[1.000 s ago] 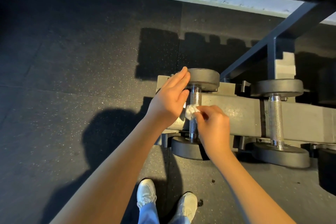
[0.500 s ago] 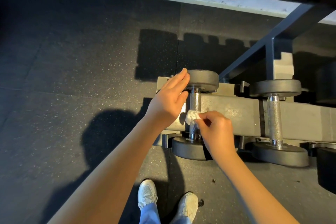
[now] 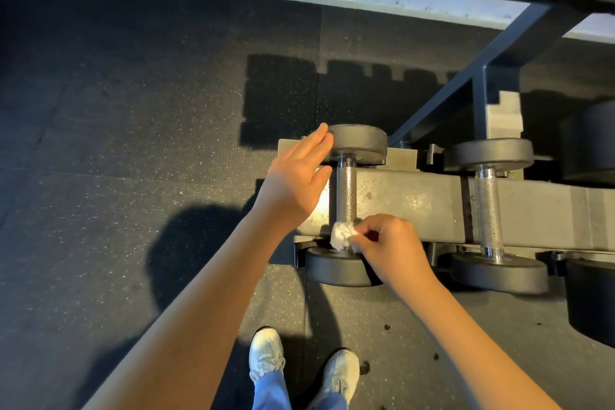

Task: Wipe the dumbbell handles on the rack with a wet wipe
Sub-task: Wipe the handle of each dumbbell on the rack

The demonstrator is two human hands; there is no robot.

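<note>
1. Here, in the head view, the right grip [image 3: 389, 243] is clenched on a wadded wet wipe [image 3: 341, 236], pinching it between thumb and fingertips. The wipe sits just left of that grip. It is pressed on the near end of the knurled dumbbell handle [image 3: 346, 193], where the bar meets the near plate [image 3: 339, 268].
2. The left grip [image 3: 293, 183] is released, its fingers straight. Its fingertips rest against the far plate [image 3: 359, 143], well beyond the right grip, and seem to steady the dumbbell.
3. A pinched wad likely touches only the top of the bar. Opening the wipe round the handle would probably clean it better. So would stroking firmly away from the right grip toward the far plate and rolling the dumbbell with the left grip to reach the underside.
4. The knurling probably needs firm pressure.
5. A second handle [image 3: 487, 210] lies across the rack [image 3: 416, 206], to the right of the right grip; neither grip touches it.
</note>
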